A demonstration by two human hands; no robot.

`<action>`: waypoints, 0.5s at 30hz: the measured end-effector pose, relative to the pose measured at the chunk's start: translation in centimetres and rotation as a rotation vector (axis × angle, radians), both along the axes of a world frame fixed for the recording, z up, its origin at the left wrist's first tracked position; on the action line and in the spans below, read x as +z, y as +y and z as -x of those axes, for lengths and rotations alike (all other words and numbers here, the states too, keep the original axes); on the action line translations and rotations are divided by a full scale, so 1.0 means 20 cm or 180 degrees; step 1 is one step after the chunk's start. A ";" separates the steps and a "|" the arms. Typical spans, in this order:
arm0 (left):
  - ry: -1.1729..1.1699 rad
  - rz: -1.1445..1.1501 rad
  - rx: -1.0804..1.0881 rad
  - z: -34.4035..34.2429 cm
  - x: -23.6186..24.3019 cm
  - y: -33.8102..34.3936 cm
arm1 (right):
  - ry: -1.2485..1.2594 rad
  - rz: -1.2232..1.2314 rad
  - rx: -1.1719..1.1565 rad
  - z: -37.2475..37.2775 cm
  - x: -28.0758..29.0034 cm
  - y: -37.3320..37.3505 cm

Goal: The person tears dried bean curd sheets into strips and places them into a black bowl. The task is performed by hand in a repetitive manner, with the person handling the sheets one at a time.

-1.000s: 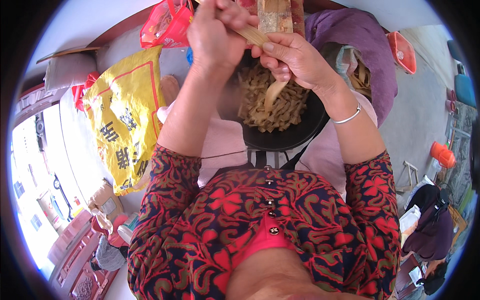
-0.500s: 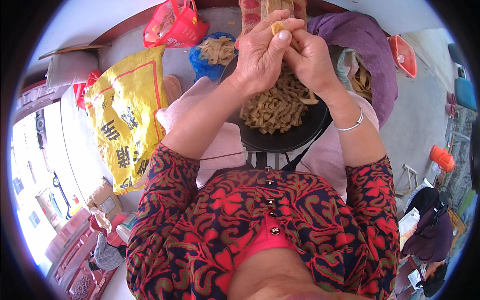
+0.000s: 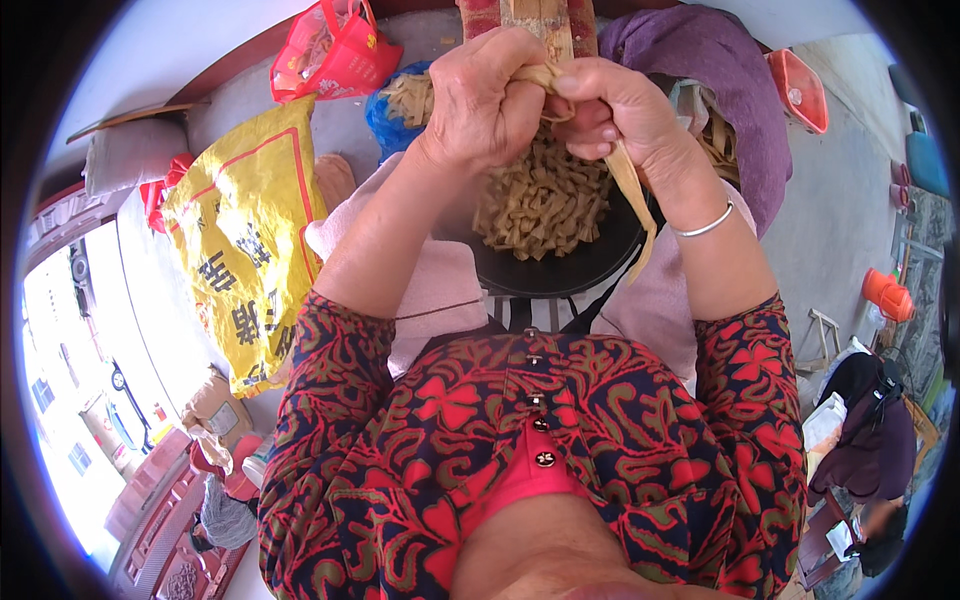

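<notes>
My left hand and my right hand are raised in front of me, fingers closed. Between them they pinch a flat tan strip, bent into a loop at the fingertips. Its long tail hangs down past my right hand. Below sits a round black tray by my knees, bearing a heap of small folded tan pieces. My forearms and hands cover part of the tray and heap. What the strip is made of, I cannot tell.
A blue bag of loose strips stands left of the tray, near a red bag and a yellow sack. Purple cloth drapes a sack of strips on the right. Beyond are a wooden board and a red basket.
My hands have come down slightly and their grip has changed, from pressed together on a small piece to pinching a looped strip. A long tail now hangs by my right hand.
</notes>
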State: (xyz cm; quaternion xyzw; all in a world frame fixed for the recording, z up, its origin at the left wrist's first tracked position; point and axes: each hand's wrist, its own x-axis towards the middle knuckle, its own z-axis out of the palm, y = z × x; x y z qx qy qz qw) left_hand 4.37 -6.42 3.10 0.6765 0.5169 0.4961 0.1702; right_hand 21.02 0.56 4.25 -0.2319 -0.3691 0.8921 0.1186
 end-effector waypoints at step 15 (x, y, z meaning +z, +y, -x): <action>-0.0056 0.0732 0.0997 -0.01 0.10 0.03 | 0.0475 -0.0531 -0.0157 -0.04 -0.07 0.04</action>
